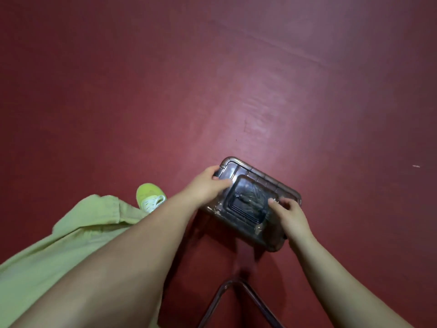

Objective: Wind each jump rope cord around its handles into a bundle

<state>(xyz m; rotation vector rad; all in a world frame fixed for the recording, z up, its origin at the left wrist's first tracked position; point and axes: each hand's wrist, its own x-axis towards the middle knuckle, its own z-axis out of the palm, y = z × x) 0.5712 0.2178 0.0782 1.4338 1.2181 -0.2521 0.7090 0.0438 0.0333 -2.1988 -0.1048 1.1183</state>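
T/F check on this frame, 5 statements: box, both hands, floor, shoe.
1. Both hands are on the box. True: the left hand grips the corner of the translucent lidded box and the right hand is at its opposite side.
2. The box lid is off. False: the lid is on; dark contents show only dimly through it.
3. The floor is blue. False: the floor is dark red.
4. A green shoe is left of the left hand. True: the shoe shows beside green clothing.
5. A jump rope lies loose on the floor. False: no rope is visible on the floor.
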